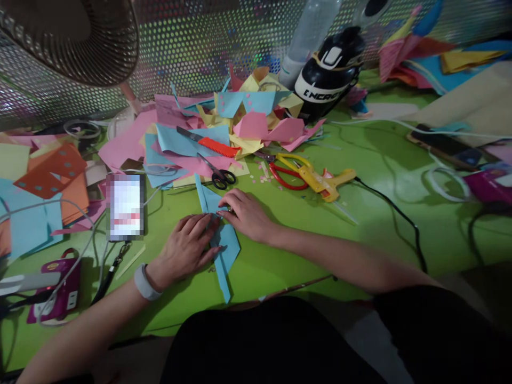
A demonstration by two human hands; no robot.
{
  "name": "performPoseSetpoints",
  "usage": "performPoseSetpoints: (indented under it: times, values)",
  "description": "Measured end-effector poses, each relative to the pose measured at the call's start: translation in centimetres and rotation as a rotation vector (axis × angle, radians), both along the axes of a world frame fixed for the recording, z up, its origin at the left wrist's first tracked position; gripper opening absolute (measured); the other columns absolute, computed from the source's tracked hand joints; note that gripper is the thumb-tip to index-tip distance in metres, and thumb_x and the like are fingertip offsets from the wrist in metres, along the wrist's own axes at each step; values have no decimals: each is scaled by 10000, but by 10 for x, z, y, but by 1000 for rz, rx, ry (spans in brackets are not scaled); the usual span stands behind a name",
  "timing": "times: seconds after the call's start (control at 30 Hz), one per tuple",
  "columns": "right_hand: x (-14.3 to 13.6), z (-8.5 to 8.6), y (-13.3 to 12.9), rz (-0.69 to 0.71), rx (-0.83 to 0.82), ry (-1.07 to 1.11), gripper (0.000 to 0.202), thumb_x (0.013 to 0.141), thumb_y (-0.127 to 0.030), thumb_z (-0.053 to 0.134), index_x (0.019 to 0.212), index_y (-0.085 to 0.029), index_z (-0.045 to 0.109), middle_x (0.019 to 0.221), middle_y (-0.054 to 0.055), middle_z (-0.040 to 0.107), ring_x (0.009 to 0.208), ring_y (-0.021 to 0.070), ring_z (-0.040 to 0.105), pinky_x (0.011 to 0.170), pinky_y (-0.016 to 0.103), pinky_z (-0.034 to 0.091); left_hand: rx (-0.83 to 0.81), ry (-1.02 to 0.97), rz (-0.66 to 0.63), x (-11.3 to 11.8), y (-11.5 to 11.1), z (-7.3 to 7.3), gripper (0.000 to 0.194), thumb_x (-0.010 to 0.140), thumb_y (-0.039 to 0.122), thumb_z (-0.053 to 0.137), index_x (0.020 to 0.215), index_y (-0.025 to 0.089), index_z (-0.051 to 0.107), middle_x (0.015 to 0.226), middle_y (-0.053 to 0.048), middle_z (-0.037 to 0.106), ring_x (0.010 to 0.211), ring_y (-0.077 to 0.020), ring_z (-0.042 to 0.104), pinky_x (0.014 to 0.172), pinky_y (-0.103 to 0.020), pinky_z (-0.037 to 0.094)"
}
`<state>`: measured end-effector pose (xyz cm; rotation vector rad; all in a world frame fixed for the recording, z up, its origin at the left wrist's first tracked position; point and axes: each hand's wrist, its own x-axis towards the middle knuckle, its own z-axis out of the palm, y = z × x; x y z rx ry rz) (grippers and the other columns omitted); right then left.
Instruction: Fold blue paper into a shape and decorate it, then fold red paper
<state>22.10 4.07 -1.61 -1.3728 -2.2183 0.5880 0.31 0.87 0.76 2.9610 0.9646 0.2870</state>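
A blue sheet of paper (229, 246) with a folded strip along its left edge lies on the green table (272, 272). My left hand (188, 246) rests on its left side, fingers spread over the strip, holding it against the table. From the right, my right hand (245, 212) touches the paper's middle with thumb and index finger close together. Whatever may be between those fingertips is too small to make out. Black-handled scissors (222, 178) lie just beyond the paper's upper end.
Beyond my hands are a paper pile (252, 125), a red-handled cutter (218, 146), pliers (286, 176) and a yellow glue gun (326, 184). A phone (126, 208) and cables lie left. A fan (72, 37) and black bottle (330, 74) stand behind.
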Motion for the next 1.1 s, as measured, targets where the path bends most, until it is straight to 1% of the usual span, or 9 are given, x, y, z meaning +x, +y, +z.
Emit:
performPoseSetpoints:
  times: [0.17, 0.27, 0.33, 0.4, 0.53, 0.6, 0.7, 0.83, 1.1]
  values:
    - [5, 0, 5, -9, -36, 76, 121, 956, -176, 554, 1042, -190, 637, 1091, 87, 614, 1011, 210, 613, 870, 374, 504, 30, 29, -2, 0, 0, 2, 544, 1013, 491, 425, 1360, 97, 565, 1317, -181, 615, 1182, -311, 578, 979, -448, 480]
    - [11, 6, 11, -16, -140, 211, 135, 943, -162, 549, 1038, -161, 644, 1089, 88, 628, 919, 166, 631, 800, 314, 510, 24, 34, 0, -1, 0, 3, 564, 1009, 506, 429, 1372, 93, 557, 1330, -188, 607, 1189, -315, 574, 979, -451, 478]
    - [15, 13, 17, -46, -240, 274, 112, 924, -189, 576, 1002, -148, 645, 1004, 69, 657, 817, 139, 628, 731, 278, 501, 13, 35, 0, -1, 0, 3, 565, 1007, 515, 426, 1390, 117, 546, 1342, -184, 598, 1194, -317, 572, 983, -461, 475]
    - [17, 22, 23, -51, -347, 243, 109, 877, -239, 652, 937, -148, 652, 878, 39, 678, 737, 130, 615, 668, 255, 477, 6, 29, 1, -1, 1, 2, 565, 1005, 525, 422, 1402, 140, 538, 1343, -177, 596, 1192, -315, 572, 988, -466, 474]
    - [17, 37, 36, 54, -481, -19, 189, 768, -323, 775, 731, -171, 669, 675, 2, 673, 618, 127, 596, 570, 237, 407, 36, 18, -1, -1, 1, 0, 582, 1000, 550, 413, 1394, 142, 541, 1312, -175, 605, 1186, -313, 574, 981, -461, 481]
    - [15, 42, 42, 94, -563, -79, 216, 745, -337, 800, 685, -176, 670, 615, -10, 662, 559, 121, 599, 552, 237, 410, 62, 13, -7, -1, 1, -1, 587, 1003, 551, 406, 1385, 127, 545, 1297, -180, 613, 1180, -315, 577, 970, -459, 488]
    - [12, 46, 50, 109, -697, -73, 233, 735, -297, 819, 637, -168, 652, 553, -25, 638, 503, 111, 610, 554, 231, 448, 73, 12, -9, -1, 1, -2, 581, 1006, 534, 415, 1388, 114, 540, 1299, -182, 615, 1187, -317, 574, 967, -462, 490]
    - [13, 46, 54, 101, -799, 4, 270, 760, -205, 794, 585, -158, 594, 505, -38, 601, 467, 97, 605, 532, 217, 473, 71, 4, -11, -2, 1, -3, 577, 1003, 528, 429, 1370, 100, 556, 1298, -182, 616, 1181, -319, 578, 966, -461, 490]
    - [21, 47, 51, 91, -881, 133, 303, 752, -139, 784, 581, -163, 535, 478, -61, 582, 409, 79, 575, 455, 199, 479, 90, 19, -12, -3, 1, -5, 617, 1000, 568, 405, 1384, 103, 536, 1309, -179, 615, 1183, -314, 579, 963, -449, 488]
